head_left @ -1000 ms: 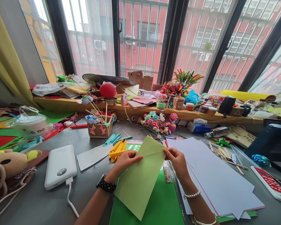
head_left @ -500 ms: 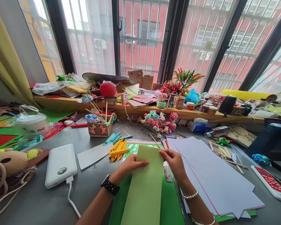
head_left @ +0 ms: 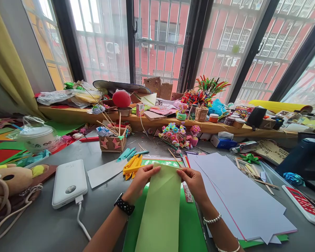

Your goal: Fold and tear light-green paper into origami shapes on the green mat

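Head view, the only one. Item: one light green paper sheet [head_left: 160, 210], plain, long sides running toward the person I watch, held over a green folder [head_left: 191, 224] on the grey surface [head_left: 102, 213]. Left hand [head_left: 140, 182]: pinching the sheet's top left corner, thumb uppermost. Right hand [head_left: 193, 182]: pinching the top right corner between thumb and fingers. A faint slanting line crosses near the top; crease or shadow, I cannot tell.

Change noted: a second ago the sheet lay askew, its near end swung left; it now runs nearly straight, and the left thumb has shifted off its face to the corner. I take this as the top edge being evened between both hands.

Adjacent stock: yellow folded paper pieces [head_left: 132, 168], beyond the left hand; white paper stack [head_left: 238, 196], right; white power bank [head_left: 69, 183], left.
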### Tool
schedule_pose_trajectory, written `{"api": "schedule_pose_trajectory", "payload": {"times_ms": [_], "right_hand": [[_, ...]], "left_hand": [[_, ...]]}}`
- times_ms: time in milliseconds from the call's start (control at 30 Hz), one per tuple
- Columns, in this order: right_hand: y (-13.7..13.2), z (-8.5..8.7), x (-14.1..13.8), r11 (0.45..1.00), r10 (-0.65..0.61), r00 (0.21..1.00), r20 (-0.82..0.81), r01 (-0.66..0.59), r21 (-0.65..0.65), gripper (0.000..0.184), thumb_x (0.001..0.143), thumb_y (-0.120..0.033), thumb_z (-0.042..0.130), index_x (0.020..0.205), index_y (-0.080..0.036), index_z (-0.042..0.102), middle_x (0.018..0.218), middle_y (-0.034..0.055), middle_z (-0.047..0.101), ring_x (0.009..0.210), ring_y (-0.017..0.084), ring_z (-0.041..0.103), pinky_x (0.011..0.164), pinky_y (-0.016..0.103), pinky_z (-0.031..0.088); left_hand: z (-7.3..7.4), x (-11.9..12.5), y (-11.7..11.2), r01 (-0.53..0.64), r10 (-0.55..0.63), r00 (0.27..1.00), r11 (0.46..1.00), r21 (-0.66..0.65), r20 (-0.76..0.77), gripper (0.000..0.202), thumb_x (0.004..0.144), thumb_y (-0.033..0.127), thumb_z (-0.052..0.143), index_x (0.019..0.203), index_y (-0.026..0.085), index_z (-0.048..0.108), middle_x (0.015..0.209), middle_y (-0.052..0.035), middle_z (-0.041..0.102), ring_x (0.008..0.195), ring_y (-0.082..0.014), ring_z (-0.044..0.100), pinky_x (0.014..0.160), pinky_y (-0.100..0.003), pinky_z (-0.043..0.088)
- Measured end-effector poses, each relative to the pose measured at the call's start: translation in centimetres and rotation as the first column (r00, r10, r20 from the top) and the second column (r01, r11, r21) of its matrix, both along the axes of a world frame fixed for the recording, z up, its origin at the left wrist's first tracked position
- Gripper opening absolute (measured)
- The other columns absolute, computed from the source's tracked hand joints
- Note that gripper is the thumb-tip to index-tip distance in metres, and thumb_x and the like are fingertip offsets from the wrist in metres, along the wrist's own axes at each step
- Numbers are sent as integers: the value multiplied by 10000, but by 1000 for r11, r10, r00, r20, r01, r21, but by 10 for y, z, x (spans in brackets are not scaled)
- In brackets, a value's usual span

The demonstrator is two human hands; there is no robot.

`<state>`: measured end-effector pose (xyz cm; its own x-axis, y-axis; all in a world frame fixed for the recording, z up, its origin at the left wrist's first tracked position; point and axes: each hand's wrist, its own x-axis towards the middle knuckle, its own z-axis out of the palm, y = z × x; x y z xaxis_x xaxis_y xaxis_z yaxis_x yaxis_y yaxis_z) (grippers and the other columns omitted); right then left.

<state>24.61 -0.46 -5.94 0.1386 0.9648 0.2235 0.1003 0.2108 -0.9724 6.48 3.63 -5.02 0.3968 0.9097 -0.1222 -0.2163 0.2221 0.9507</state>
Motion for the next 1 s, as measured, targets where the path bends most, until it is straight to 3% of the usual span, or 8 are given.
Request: {"api": "schedule_pose_trajectory", "payload": {"times_ms": [233,567,867,1000], "right_hand": [[0,1,1,1000,-30,999,36,29,10,255,674,-389,576,674,-147,656,553,7,576,514,118,479,493,225,404],[-1,1,3,999,-33,998,57,32,6,235,679,-365,579,668,-138,636,561,11,559,519,112,462,493,218,404],[0,0,2,999,-43,996,83,41,27,216,680,-352,582,665,-145,645,552,4,554,513,109,457,485,210,401],[0,0,2,998,-55,994,90,52,33,211,682,-349,580,675,-149,648,562,6,561,520,111,460,487,211,400]], "left_hand": [[-5,-2,2,-64,67,996,996,-54,64,207,592,295,691,684,125,619,638,2,606,565,-78,537,523,-161,382],[-4,-5,7,-50,68,987,991,-127,147,212,554,230,726,727,138,645,719,-28,630,649,-102,556,598,-172,425],[-4,-4,4,-11,25,984,997,-78,174,200,599,290,687,678,150,569,683,17,606,567,-68,540,533,-164,402],[0,-1,-1,125,-122,988,992,-33,91,267,615,344,664,801,167,590,767,-10,631,630,-105,571,572,-201,429]]}}
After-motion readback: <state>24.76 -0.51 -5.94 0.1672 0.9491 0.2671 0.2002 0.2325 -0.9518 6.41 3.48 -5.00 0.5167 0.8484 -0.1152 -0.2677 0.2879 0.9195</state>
